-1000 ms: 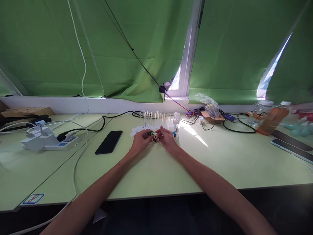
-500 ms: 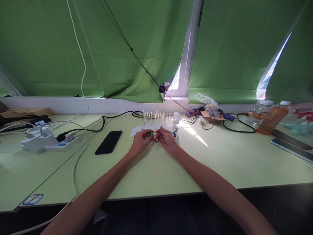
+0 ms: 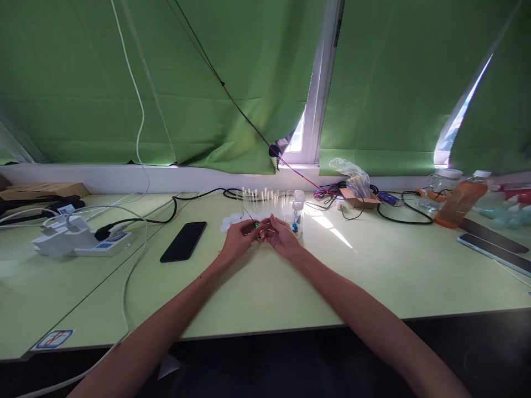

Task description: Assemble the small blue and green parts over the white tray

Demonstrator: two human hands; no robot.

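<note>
Where a tiny shiny green piece (image 3: pixel 256 225) shows above mid-table, the bare left hand (image 3: pixel 238 237) pinches it.
Close beside it, the bare right hand (image 3: pixel 284 240) curls inward; whether it grips anything cannot be told. For so small a part, a light pinch and steady forearms would likely serve best, with the thumb kept from covering the work. Just behind stand slender clear tubes (image 3: pixel 265 200) and a clear white-capped vial (image 3: pixel 297 206); a flat black phone (image 3: pixel 183 242) lies to the left on the pale green tabletop (image 3: pixel 265 298). Beyond, green fabric blinds (image 3: pixel 199 110) hang before a white-framed window (image 3: pixel 297 138).
</note>
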